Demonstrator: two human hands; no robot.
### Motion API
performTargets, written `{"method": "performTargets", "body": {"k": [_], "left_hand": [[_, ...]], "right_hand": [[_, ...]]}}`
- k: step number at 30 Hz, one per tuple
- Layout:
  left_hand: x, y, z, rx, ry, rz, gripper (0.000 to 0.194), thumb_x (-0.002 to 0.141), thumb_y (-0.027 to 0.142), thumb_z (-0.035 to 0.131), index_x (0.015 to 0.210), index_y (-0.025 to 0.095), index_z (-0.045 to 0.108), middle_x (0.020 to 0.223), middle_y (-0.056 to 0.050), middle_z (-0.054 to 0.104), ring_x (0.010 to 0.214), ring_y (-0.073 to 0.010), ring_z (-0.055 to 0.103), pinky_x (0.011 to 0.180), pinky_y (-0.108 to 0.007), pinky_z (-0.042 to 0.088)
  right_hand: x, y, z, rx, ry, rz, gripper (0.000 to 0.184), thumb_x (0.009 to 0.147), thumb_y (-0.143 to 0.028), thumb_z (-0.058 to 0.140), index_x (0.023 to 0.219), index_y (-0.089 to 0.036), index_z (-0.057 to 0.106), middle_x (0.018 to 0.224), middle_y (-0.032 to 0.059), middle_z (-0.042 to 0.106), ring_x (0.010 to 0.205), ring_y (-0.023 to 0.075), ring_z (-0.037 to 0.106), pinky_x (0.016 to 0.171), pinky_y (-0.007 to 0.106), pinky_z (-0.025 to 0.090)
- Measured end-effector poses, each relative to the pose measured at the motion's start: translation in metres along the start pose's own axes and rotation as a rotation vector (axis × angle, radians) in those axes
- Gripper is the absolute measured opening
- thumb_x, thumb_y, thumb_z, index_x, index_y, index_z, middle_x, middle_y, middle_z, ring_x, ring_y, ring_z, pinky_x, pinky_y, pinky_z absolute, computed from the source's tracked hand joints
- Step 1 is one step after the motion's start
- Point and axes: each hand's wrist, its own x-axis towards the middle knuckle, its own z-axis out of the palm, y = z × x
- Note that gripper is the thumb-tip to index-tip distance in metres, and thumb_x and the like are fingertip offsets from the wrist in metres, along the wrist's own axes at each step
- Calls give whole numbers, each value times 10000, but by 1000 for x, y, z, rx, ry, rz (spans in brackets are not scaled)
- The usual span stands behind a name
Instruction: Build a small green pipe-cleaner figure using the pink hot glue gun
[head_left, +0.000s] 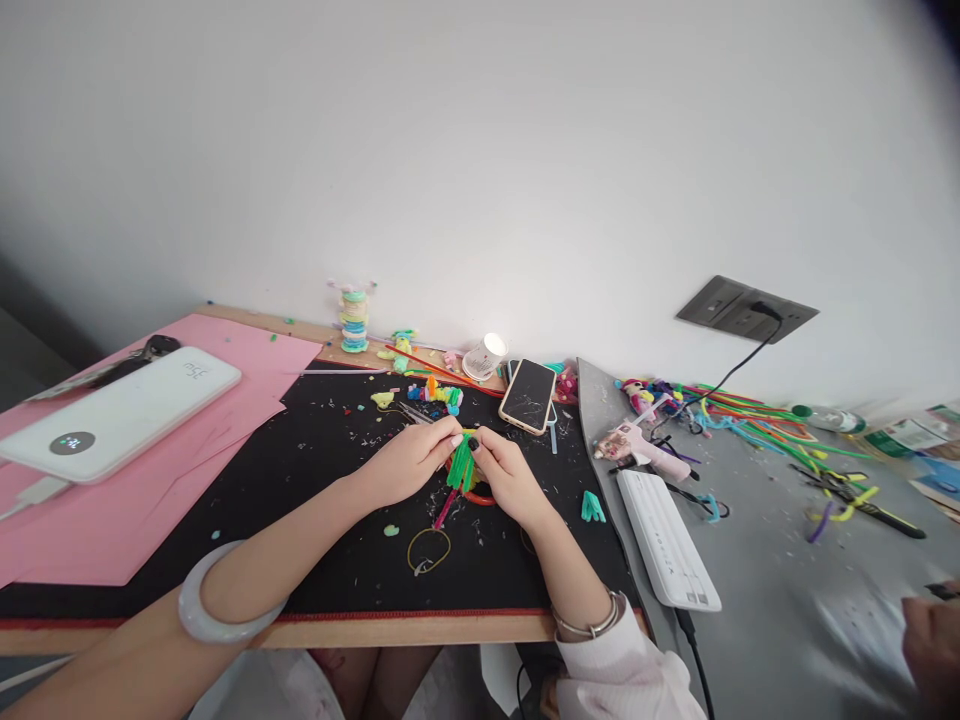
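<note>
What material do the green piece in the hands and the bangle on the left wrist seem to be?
Green piece: probably fuzzy pipe cleaner, chenille over wire; it looks matte and bristly, like the stems heaped at the right.
Bangle: perhaps pale jade, glass or resin; smooth, glossy, slightly translucent. The picture cannot settle which.

I see a bunch of green pipe cleaners (pixel 460 468), fuzzy and bundled upright with a pink stem below, at frame centre over the black mat.
</note>
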Motion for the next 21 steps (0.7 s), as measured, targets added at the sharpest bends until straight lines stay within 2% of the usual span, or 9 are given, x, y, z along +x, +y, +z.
{"method": "performTargets", "body": {"k": [21], "left_hand": [[-1, 4, -1, -65, -4, 28, 249, 935, 338, 297, 753, 206, 404, 619, 47, 439, 584, -127, 427, 586, -252, 309]], "right_hand": [[0, -3, 0, -14, 19, 6, 254, 912, -342, 365, 709, -204, 432, 591, -45, 320, 538, 113, 308, 509, 233, 276]]}}
